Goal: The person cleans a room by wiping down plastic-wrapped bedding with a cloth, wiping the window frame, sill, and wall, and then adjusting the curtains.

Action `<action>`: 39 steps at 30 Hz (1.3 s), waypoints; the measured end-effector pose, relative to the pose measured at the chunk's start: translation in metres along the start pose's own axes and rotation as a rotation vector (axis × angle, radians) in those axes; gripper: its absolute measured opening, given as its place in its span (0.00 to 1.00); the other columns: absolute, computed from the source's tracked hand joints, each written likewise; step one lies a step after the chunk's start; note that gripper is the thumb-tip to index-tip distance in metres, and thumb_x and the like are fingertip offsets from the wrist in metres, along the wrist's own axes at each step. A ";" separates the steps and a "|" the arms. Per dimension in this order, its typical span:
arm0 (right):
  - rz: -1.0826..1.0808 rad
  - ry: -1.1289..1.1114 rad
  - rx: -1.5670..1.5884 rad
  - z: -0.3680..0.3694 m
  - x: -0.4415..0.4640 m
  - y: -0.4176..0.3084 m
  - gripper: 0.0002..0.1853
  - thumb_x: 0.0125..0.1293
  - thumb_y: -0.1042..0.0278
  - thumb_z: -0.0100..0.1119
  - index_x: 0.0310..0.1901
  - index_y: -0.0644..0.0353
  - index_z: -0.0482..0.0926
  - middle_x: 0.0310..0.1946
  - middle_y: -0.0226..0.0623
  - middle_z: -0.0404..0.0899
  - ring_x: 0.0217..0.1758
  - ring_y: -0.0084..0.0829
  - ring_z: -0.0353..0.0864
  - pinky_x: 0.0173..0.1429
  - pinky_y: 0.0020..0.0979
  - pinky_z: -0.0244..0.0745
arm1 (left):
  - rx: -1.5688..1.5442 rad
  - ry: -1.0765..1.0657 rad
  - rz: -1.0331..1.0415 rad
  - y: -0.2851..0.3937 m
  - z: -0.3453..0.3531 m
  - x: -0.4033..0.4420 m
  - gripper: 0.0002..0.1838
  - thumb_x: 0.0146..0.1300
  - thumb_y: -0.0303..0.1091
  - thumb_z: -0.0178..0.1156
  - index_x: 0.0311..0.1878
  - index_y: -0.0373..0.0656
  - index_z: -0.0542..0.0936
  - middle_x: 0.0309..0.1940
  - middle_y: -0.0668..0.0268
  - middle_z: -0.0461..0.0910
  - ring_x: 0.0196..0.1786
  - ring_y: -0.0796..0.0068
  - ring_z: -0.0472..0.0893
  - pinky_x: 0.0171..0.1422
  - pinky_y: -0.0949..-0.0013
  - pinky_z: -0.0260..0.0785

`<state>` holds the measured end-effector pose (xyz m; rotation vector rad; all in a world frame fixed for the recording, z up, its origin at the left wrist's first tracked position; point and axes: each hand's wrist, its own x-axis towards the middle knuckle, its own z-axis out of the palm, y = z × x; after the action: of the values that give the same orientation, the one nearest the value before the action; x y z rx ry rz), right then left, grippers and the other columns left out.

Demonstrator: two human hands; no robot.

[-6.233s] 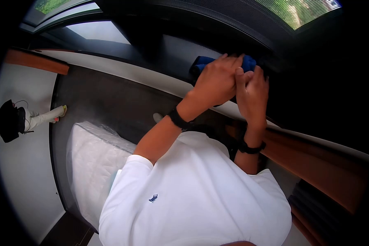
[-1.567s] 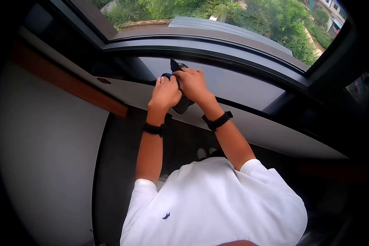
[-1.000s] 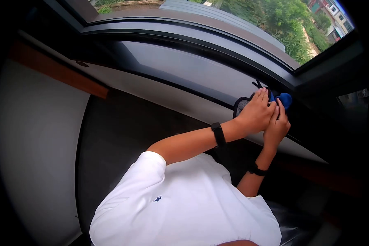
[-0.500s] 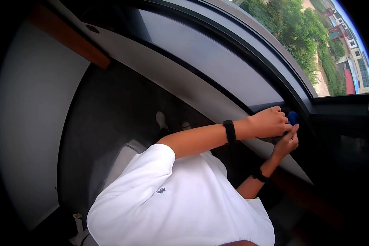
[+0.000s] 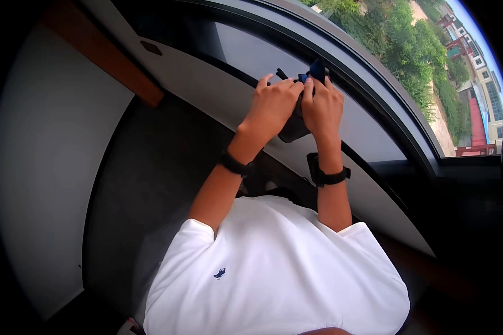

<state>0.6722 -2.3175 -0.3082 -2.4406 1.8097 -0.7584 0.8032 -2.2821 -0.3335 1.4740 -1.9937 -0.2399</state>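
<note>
A dark, soft-looking item, perhaps a bag or pouch (image 5: 294,129), is held up in front of me by the window ledge. Its top carries a blue part (image 5: 317,69), and a thin black strap end sticks out on the left. My left hand (image 5: 269,109) is closed on its left side, with one finger standing away from the rest. Close beside it, my right hand (image 5: 323,110) pinches the upper part near the blue. My hands cover much of the item, so its exact kind does not show. Both wrists wear black bands.
A pale window ledge (image 5: 369,131) curves along a dark window frame (image 5: 397,106). Outside are trees (image 5: 411,50) and buildings. Below lies a dark floor (image 5: 145,162), with a light wall panel (image 5: 44,156) and a brown wooden strip (image 5: 106,53) on the left.
Both hands have moved left along the ledge from the right window corner, where they were at a blue thing. The dark item now shows between them, and my arms no longer overlap.
</note>
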 end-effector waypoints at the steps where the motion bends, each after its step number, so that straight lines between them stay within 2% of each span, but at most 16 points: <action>1: 0.003 -0.065 0.004 0.019 0.004 -0.021 0.17 0.72 0.62 0.48 0.42 0.65 0.86 0.48 0.51 0.83 0.52 0.51 0.82 0.61 0.46 0.70 | 0.029 0.013 -0.089 -0.022 -0.005 -0.008 0.13 0.67 0.27 0.56 0.53 0.43 0.80 0.51 0.60 0.85 0.57 0.64 0.83 0.74 0.54 0.64; 3: -0.112 -0.049 -0.028 0.077 0.006 -0.051 0.19 0.74 0.61 0.48 0.41 0.67 0.86 0.57 0.60 0.80 0.62 0.54 0.79 0.65 0.47 0.69 | 0.112 0.044 -0.116 -0.073 -0.006 -0.024 0.13 0.67 0.26 0.55 0.54 0.42 0.80 0.51 0.59 0.85 0.57 0.62 0.83 0.74 0.54 0.64; 6: -0.258 -0.003 -0.092 0.128 0.022 -0.093 0.19 0.73 0.61 0.48 0.41 0.69 0.85 0.56 0.64 0.79 0.60 0.54 0.81 0.65 0.46 0.70 | 0.198 -0.044 -0.188 -0.134 -0.031 -0.023 0.13 0.68 0.25 0.53 0.54 0.41 0.79 0.51 0.54 0.84 0.56 0.56 0.82 0.75 0.54 0.64; 8: -0.357 -0.013 -0.164 0.142 0.023 -0.114 0.19 0.72 0.61 0.50 0.41 0.69 0.85 0.57 0.64 0.79 0.59 0.53 0.81 0.65 0.45 0.70 | 0.217 -0.086 -0.140 -0.161 -0.048 -0.018 0.11 0.67 0.27 0.54 0.51 0.39 0.78 0.49 0.49 0.83 0.55 0.49 0.81 0.68 0.50 0.70; 11: -0.352 0.043 -0.063 0.154 0.028 -0.124 0.19 0.70 0.59 0.53 0.41 0.69 0.85 0.58 0.63 0.78 0.60 0.53 0.80 0.65 0.45 0.70 | 0.101 -0.240 -0.366 -0.179 -0.069 0.004 0.11 0.65 0.30 0.58 0.48 0.37 0.76 0.48 0.42 0.82 0.53 0.38 0.80 0.54 0.44 0.76; 15: -0.337 -0.078 0.020 0.109 0.022 -0.118 0.18 0.72 0.58 0.52 0.45 0.68 0.82 0.58 0.62 0.78 0.60 0.51 0.81 0.68 0.48 0.69 | 0.189 -0.233 -0.336 -0.183 -0.068 0.027 0.11 0.65 0.26 0.56 0.49 0.37 0.74 0.46 0.41 0.82 0.54 0.38 0.79 0.58 0.46 0.75; 18: -0.391 -0.114 0.022 0.055 -0.013 -0.103 0.18 0.71 0.58 0.53 0.45 0.68 0.82 0.50 0.57 0.82 0.54 0.50 0.83 0.71 0.48 0.67 | 0.360 -0.218 -0.198 -0.178 -0.033 0.031 0.13 0.62 0.23 0.58 0.51 0.35 0.75 0.52 0.44 0.80 0.60 0.46 0.78 0.63 0.49 0.72; 19: -0.341 -0.445 -0.047 0.031 -0.023 -0.102 0.18 0.71 0.59 0.53 0.46 0.68 0.82 0.44 0.54 0.83 0.50 0.49 0.83 0.73 0.47 0.66 | 0.245 -0.175 -0.225 -0.172 -0.022 0.030 0.13 0.62 0.22 0.56 0.50 0.35 0.75 0.51 0.42 0.80 0.60 0.44 0.77 0.64 0.50 0.72; 20: -0.283 -0.775 -0.115 0.013 -0.032 -0.095 0.18 0.71 0.59 0.54 0.47 0.68 0.83 0.38 0.51 0.84 0.46 0.49 0.84 0.74 0.47 0.65 | 0.130 -0.132 -0.251 -0.163 -0.011 0.032 0.12 0.62 0.21 0.55 0.50 0.34 0.74 0.51 0.40 0.79 0.61 0.43 0.77 0.65 0.51 0.71; 22: -0.349 -0.605 -0.052 0.023 -0.072 -0.039 0.18 0.70 0.60 0.55 0.48 0.69 0.83 0.33 0.50 0.83 0.42 0.50 0.83 0.71 0.47 0.68 | -0.067 -0.230 -0.338 -0.116 -0.014 0.034 0.13 0.65 0.22 0.50 0.52 0.32 0.74 0.50 0.39 0.79 0.59 0.39 0.76 0.68 0.52 0.67; 24: -0.412 -0.431 0.003 0.004 -0.096 -0.004 0.18 0.70 0.61 0.56 0.48 0.70 0.84 0.28 0.49 0.82 0.39 0.50 0.83 0.67 0.48 0.71 | -0.368 -0.117 -0.178 -0.090 0.015 0.029 0.17 0.67 0.21 0.43 0.58 0.33 0.72 0.48 0.40 0.78 0.53 0.40 0.78 0.67 0.52 0.66; 26: -0.126 -0.486 0.168 -0.046 -0.104 0.010 0.12 0.65 0.65 0.61 0.41 0.67 0.85 0.27 0.52 0.81 0.38 0.50 0.83 0.52 0.45 0.78 | -0.407 -0.165 -0.145 -0.049 0.033 0.035 0.21 0.67 0.20 0.41 0.62 0.33 0.72 0.47 0.44 0.79 0.51 0.41 0.78 0.68 0.54 0.65; 29: 0.138 -0.463 0.302 -0.102 -0.124 0.056 0.13 0.65 0.65 0.63 0.46 0.64 0.85 0.26 0.50 0.81 0.37 0.47 0.82 0.43 0.43 0.76 | -0.536 -0.195 0.090 0.038 0.062 0.045 0.21 0.66 0.20 0.42 0.61 0.33 0.73 0.49 0.47 0.80 0.54 0.44 0.78 0.74 0.55 0.61; 36: 0.550 0.007 0.497 -0.194 -0.178 0.141 0.17 0.65 0.72 0.63 0.55 0.62 0.81 0.36 0.47 0.84 0.40 0.38 0.82 0.50 0.39 0.75 | -0.714 -0.445 0.381 0.222 0.124 0.060 0.18 0.63 0.20 0.49 0.55 0.35 0.78 0.66 0.49 0.74 0.71 0.50 0.71 0.81 0.52 0.53; 38: 0.584 0.125 0.335 -0.222 -0.202 0.150 0.21 0.66 0.71 0.62 0.60 0.64 0.77 0.48 0.50 0.83 0.52 0.42 0.82 0.61 0.39 0.73 | -0.796 -0.426 0.502 0.269 0.149 0.054 0.21 0.61 0.18 0.51 0.58 0.35 0.77 0.65 0.49 0.75 0.72 0.52 0.70 0.81 0.51 0.53; 39: 0.636 0.056 0.343 -0.231 -0.217 0.161 0.30 0.66 0.70 0.63 0.68 0.63 0.68 0.60 0.56 0.75 0.65 0.49 0.75 0.71 0.42 0.66 | -0.831 -0.446 0.568 0.291 0.162 0.056 0.22 0.59 0.17 0.51 0.59 0.35 0.77 0.64 0.50 0.76 0.73 0.53 0.70 0.81 0.51 0.53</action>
<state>0.3921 -2.1119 -0.2314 -1.5178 2.0804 -0.9615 0.4686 -2.2651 -0.2935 0.3294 -2.1403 -1.0576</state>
